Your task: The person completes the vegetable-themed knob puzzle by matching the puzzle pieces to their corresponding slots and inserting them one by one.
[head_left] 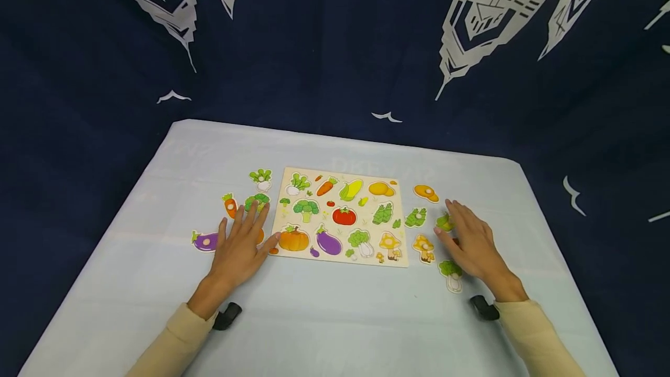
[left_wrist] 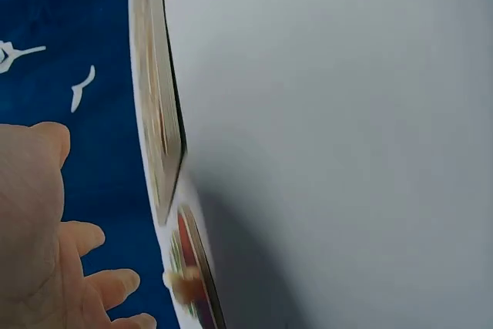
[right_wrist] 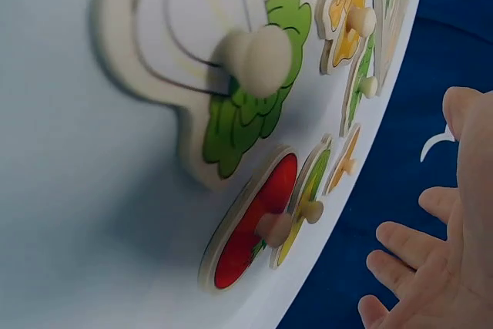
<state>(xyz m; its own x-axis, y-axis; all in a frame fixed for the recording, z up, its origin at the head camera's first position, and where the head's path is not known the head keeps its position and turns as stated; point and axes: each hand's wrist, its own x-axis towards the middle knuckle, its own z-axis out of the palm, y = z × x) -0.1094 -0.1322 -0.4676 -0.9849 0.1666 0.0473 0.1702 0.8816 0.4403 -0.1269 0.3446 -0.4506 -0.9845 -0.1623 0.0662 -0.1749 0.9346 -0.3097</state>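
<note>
A vegetable puzzle board (head_left: 335,191) lies mid-table. My left hand (head_left: 238,249), fingers spread, hovers over the loose pieces left of it, partly covering the broccoli piece (head_left: 255,198) and an orange piece (head_left: 260,236). Around it lie the carrot (head_left: 230,205), eggplant (head_left: 205,241) and white radish (head_left: 260,179) pieces. On the right, my right hand (head_left: 473,246) extends its fingers beside the corn piece (head_left: 444,223), holding nothing. Mostly hidden under it in the head view, the tomato piece (right_wrist: 258,221) shows its wooden knob in the right wrist view. The bok choy piece (head_left: 451,275) sits nearer me.
Potato (head_left: 426,193), leafy green (head_left: 416,217) and mushroom (head_left: 423,248) pieces lie along the board's right side. A white cloth (head_left: 335,319) covers the table. Behind it hangs a dark blue curtain (head_left: 293,63). A black wrist camera (head_left: 227,316) sticks out below the left sleeve.
</note>
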